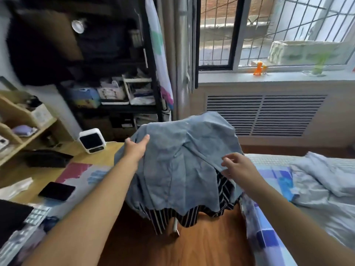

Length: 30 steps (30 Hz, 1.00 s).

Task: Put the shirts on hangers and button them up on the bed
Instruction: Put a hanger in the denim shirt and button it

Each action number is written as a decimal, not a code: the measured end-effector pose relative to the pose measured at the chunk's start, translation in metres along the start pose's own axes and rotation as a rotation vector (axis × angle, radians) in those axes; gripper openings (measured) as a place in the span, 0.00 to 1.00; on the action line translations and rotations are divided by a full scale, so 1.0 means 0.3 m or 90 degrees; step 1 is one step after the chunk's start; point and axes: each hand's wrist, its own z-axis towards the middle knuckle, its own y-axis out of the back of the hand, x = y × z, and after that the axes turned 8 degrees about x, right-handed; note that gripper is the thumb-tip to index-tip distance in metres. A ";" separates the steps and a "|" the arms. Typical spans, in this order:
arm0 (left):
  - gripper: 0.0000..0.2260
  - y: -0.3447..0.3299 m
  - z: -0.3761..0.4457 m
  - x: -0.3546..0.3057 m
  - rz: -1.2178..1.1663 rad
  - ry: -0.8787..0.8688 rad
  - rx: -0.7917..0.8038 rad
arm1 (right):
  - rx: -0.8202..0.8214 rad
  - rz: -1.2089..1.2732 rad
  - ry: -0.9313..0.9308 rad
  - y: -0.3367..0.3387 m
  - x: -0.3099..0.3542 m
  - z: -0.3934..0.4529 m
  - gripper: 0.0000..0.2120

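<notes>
- Bedroom scene: wooden floor [207,244] at the near middle, a window [269,31] with bars at the far right, a vented radiator cover [263,114] below the sill.
- Left hand [135,147] is seen gripping the left upper edge of a blue shirt [178,166]; the thumb lies on top of the cloth, the fingers are tucked behind a fold.
- Right hand [238,166] is held at the shirt's right edge, fingers loosely spread and slightly curled; whether the cloth is pinched cannot be told.
- Blue shirt is draped over something upright between desk and bed, above the floor; it is not on the bed.
- A dark striped garment [192,215] is seen hanging out from under the blue shirt's lower hem.
- Bed [269,237] lies at the right, covered with a blue checked sheet; a pale crumpled quilt [322,181] is spread on it.
- Desk [80,158] at the left carries a small white device [92,140], a dark tablet [56,191] and a keyboard [28,223].
- A black shelf unit [115,73] stands at the far left, filled with boxes.
- An orange figure [258,68] is set on the sill.
</notes>
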 end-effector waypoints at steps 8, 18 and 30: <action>0.18 -0.011 0.212 -0.003 0.204 -0.052 0.043 | 0.024 0.003 -0.028 -0.002 0.028 0.088 0.07; 0.32 -0.079 0.178 -0.029 0.220 -0.184 -0.011 | 0.022 0.056 -0.028 -0.069 0.108 0.172 0.07; 0.11 -0.036 0.184 -0.010 -0.084 -0.109 0.139 | 0.000 0.057 -0.040 -0.088 0.120 0.165 0.08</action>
